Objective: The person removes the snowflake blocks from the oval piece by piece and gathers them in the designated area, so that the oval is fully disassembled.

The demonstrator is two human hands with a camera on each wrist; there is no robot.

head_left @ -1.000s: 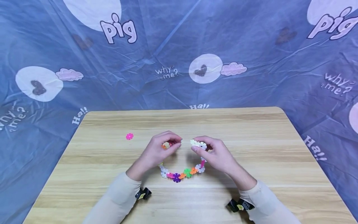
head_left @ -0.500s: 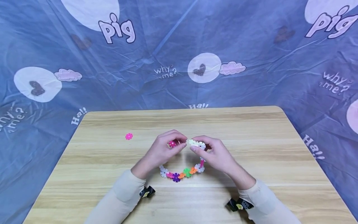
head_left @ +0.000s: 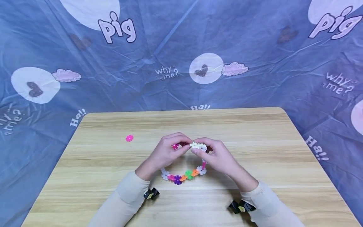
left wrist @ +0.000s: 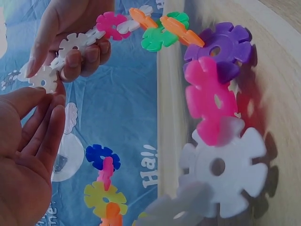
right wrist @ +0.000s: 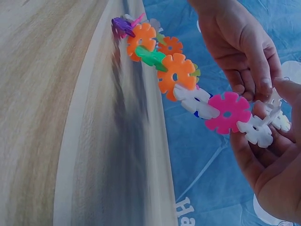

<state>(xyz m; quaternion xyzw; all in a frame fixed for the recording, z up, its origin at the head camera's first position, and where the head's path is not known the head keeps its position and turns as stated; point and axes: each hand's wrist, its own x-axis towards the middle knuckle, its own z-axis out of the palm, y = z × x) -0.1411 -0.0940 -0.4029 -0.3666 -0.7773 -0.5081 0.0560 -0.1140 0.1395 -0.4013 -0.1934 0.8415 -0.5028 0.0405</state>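
A chain of interlocked flower-shaped discs curves in front of the hands, with purple (head_left: 177,180), green (head_left: 188,175) and white (head_left: 201,170) discs along its near side. My right hand (head_left: 219,157) grips its white end section, fingers curled beneath the white discs (right wrist: 257,131) in the right wrist view. From the other side my left hand (head_left: 168,151) meets it, thumb and finger pinching the edge of the endmost white disc (left wrist: 43,81). Fingertips partly cover that joint. A blue disc (left wrist: 102,157) ends the other visible stretch, hanging below and apart from the fingers in the left wrist view.
A loose pink flower disc (head_left: 129,138) lies on the wooden table (head_left: 99,176), left of the hands. Blue printed fabric (head_left: 158,37) hangs behind the table. Black wrist devices (head_left: 151,193) sit by both sleeves.
My left hand has moved right until its fingertips reach the white discs at my right hand. The right hand has hardly moved and keeps its grip on the chain.
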